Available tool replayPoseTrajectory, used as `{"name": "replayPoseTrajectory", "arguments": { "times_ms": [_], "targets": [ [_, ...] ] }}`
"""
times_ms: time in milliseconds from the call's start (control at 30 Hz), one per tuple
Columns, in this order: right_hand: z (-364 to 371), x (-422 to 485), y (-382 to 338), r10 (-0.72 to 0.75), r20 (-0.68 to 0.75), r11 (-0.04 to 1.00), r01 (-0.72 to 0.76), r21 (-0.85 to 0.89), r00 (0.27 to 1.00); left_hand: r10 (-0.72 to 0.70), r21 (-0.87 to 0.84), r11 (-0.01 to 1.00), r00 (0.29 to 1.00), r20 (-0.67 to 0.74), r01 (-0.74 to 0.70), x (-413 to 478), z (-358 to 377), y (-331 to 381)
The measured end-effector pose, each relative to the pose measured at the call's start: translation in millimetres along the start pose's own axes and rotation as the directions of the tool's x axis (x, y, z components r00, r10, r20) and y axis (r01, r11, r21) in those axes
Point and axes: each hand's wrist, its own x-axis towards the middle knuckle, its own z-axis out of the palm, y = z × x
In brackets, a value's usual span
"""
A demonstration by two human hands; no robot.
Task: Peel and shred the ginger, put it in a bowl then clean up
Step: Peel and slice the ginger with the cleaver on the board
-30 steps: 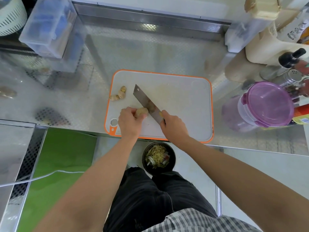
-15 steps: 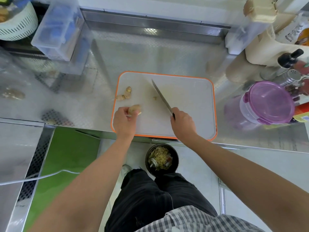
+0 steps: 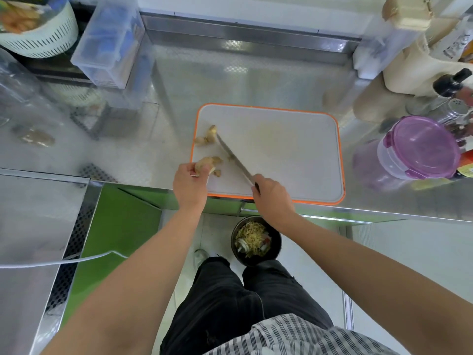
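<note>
A white cutting board with an orange rim [image 3: 281, 149] lies on the steel counter. My left hand [image 3: 190, 185] grips a knobbly ginger piece [image 3: 208, 162] at the board's near left corner. My right hand [image 3: 271, 198] holds a knife [image 3: 231, 156] by its handle; the blade runs diagonally up-left, its tip beside a smaller ginger piece [image 3: 207, 137] at the board's left edge. Small cut bits [image 3: 217, 172] lie by the held ginger. A dark bin [image 3: 256, 240] with shreds and peelings stands on the floor below the counter edge.
A purple-lidded container [image 3: 419, 149] stands right of the board, with bottles [image 3: 453, 83] behind it. A clear plastic box [image 3: 110, 42] and a white slotted basket [image 3: 38, 29] sit at the back left. The counter's front edge runs just under my hands.
The knife came off the held ginger, swung upright, then tilted left until its tip reached the small ginger piece. My left hand drew the ginger toward the board's left corner. The camera shifted.
</note>
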Motion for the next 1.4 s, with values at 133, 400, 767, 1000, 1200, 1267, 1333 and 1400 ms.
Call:
{"name": "replayPoseTrajectory", "arguments": {
  "times_ms": [133, 400, 767, 1000, 1200, 1267, 1333, 1400],
  "targets": [
    [1, 3, -2, 0.070, -0.094, 0.994, -0.062, 0.086, 0.993, 0.012, 0.006, 1.000, 1.000, 0.006, -0.012, 3, -5, 0],
    [-10, 20, 23, 0.210, -0.010, 0.855, -0.179, 0.487, 0.978, 0.054, 0.057, 0.997, 0.995, 0.089, -0.059, 9, 9, 11],
    [-42, 60, 109, 0.511, 0.092, 0.533, -0.399, 0.746, 0.855, 0.129, 0.129, 0.978, 0.963, 0.237, -0.162, 25, 106, 66],
    [-29, 67, 125, 0.451, -0.099, 0.826, -0.373, 0.423, 0.887, 0.252, 0.372, 0.855, 0.917, 0.310, -0.361, 51, 138, 65],
    [-29, 70, 127, 0.417, -0.145, 0.848, -0.327, 0.416, 0.897, 0.417, 0.601, 0.720, 0.909, 0.025, -0.347, 61, 103, 60],
    [-31, 71, 125, 0.428, -0.152, 0.835, -0.325, 0.444, 0.891, 0.279, 0.707, 0.685, 0.960, -0.032, -0.175, 72, 89, 56],
    [-31, 72, 119, 0.447, -0.153, 0.809, -0.324, 0.491, 0.882, 0.189, 0.766, 0.636, 0.981, -0.038, -0.093, 80, 79, 51],
    [-30, 75, 112, 0.467, -0.147, 0.778, -0.327, 0.536, 0.872, 0.183, 0.786, 0.607, 0.983, 0.002, -0.115, 85, 73, 45]
  ]
}}
